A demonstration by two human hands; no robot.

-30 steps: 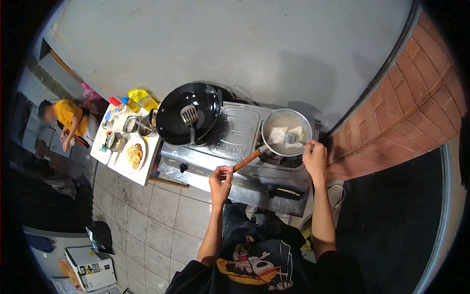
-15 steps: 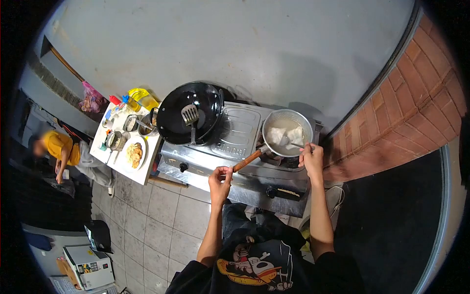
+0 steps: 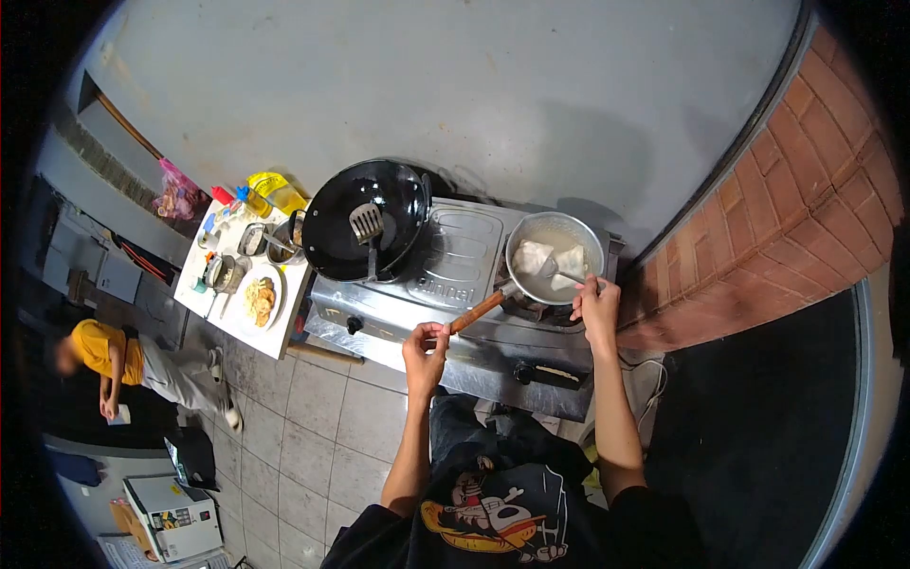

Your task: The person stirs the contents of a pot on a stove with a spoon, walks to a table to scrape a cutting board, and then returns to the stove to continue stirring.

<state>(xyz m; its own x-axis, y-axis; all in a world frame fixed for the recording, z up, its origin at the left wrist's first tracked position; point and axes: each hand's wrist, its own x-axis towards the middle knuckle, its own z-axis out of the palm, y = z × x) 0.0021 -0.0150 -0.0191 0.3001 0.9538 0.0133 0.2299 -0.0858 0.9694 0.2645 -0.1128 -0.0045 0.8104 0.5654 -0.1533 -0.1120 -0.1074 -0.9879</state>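
Note:
My left hand (image 3: 427, 347) pinches the end of the wooden handle (image 3: 478, 311) of a metal saucepan (image 3: 595, 230) on the right burner. My right hand (image 3: 595, 302) grips a metal spoon (image 3: 566, 275) whose bowl dips into the pan. Pale, flat pieces of food (image 3: 533, 256) lie in cloudy liquid there. A black wok (image 3: 327, 213) sits on the left side of the steel stove (image 3: 445, 343), with a slotted spatula (image 3: 367, 223) resting inside it.
A white side table (image 3: 196, 295) at the left holds a plate of food (image 3: 261, 296), bottles and small containers. Red brickwork (image 3: 758, 237) rises at the right. A person in a yellow shirt (image 3: 107, 351) stands at the far left.
My right hand has shifted slightly left with the spoon, and the pale pieces have moved in the liquid. The person in yellow has moved down and left in the view.

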